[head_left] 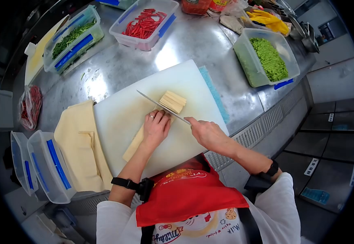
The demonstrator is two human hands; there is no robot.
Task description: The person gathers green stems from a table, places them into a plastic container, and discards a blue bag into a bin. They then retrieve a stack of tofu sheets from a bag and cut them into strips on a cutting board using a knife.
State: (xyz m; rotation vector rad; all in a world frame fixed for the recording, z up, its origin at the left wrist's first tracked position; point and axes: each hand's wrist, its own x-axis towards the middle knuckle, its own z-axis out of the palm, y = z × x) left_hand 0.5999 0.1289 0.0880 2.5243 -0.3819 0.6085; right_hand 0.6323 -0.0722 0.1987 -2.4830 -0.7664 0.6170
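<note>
A knife (160,105) is held in my right hand (207,132), its blade pointing up and left across a pale yellow folded strip (133,148) on the white cutting board (120,110). Curled fingers of my left hand (156,127) press on the strip right beside the blade. Past the blade lies a small pile of cut pale strips (173,101). Left of the board, large pale yellow sheets (77,142) lie folded and overlap its edge.
Tubs of green pieces (268,59), red chillies (144,25) and chopped greens (73,38) stand at the back. Empty clear tubs (51,166) are at the left, near a bag of red items (30,107). A blue cloth (214,93) lies under the board's right edge.
</note>
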